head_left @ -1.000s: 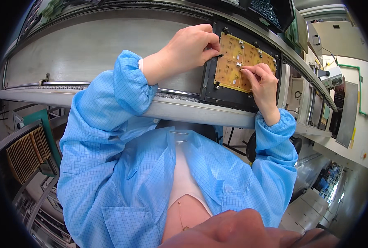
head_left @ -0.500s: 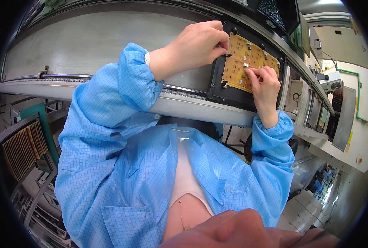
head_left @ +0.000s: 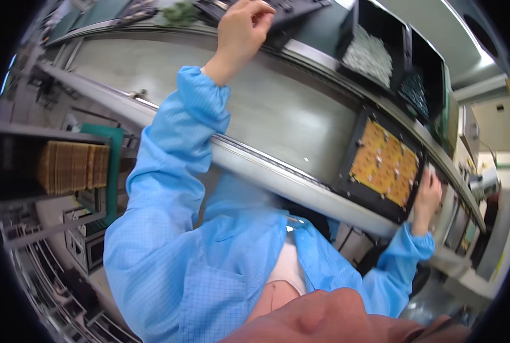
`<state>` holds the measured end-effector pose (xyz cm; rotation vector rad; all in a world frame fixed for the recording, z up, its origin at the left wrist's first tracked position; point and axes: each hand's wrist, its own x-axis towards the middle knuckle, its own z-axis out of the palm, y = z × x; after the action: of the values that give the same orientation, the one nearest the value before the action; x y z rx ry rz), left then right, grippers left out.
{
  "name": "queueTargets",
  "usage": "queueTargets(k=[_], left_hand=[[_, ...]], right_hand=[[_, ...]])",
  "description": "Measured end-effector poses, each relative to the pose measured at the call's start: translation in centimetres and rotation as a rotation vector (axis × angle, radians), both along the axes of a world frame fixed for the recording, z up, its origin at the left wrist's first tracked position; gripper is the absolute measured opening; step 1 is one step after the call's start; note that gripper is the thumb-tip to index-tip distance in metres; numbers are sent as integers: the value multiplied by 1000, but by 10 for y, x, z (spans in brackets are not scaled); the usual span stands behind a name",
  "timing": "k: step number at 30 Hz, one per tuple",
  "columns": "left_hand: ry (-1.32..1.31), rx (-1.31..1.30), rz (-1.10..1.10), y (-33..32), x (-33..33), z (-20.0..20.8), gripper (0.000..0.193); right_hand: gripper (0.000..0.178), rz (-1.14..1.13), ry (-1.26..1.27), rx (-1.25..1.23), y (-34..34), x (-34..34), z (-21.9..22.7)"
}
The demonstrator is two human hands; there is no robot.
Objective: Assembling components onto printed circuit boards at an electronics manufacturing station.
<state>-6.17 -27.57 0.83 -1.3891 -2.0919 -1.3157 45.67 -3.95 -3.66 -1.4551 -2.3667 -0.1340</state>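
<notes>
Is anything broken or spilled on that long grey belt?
Nothing stands out. The yellow circuit board lies flat in its black tray on the grey conveyor belt, and one tiny white speck sits on the belt.

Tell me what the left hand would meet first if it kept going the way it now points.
Probably the dark tray at the far side of the conveyor: the left hand reaches up and away, its curled fingers already at or just short of the tray's near edge. Depth is unclear, so contact can't be confirmed.

Board: yellow-orange circuit panel, small white parts dotted across it, lying flat.
Carrier: black frame holding the board, on the grey conveyor.
</notes>
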Motion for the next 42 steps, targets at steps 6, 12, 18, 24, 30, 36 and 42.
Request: queueTargets(k=[6,12,18,24,30,36,42], left_hand=[[356,6,825,-39,-192,-41,28],[33,-541,918,-26,-233,-3,77],[-57,-772,633,-19,-247,35,83],[177,-525,896,-72,-253,92,82],[-46,-117,272,-77,-128,126,83],[-42,-316,-408,-38,38,111,79],[179,-565,-755,1,124,64,77]], right_hand=[[69,-1,196,-243,11,17,-36],[54,-2,206,-394,-1,4,0],[40,49,324,-411,-40,6,-10],[34,232,486,-477,-56,-35,31],[40,290,627,-571,-67,-58,-1],[41,267,680,-750,-60,-59,-14],[43,295,800,-862,-57,-71,-23]])
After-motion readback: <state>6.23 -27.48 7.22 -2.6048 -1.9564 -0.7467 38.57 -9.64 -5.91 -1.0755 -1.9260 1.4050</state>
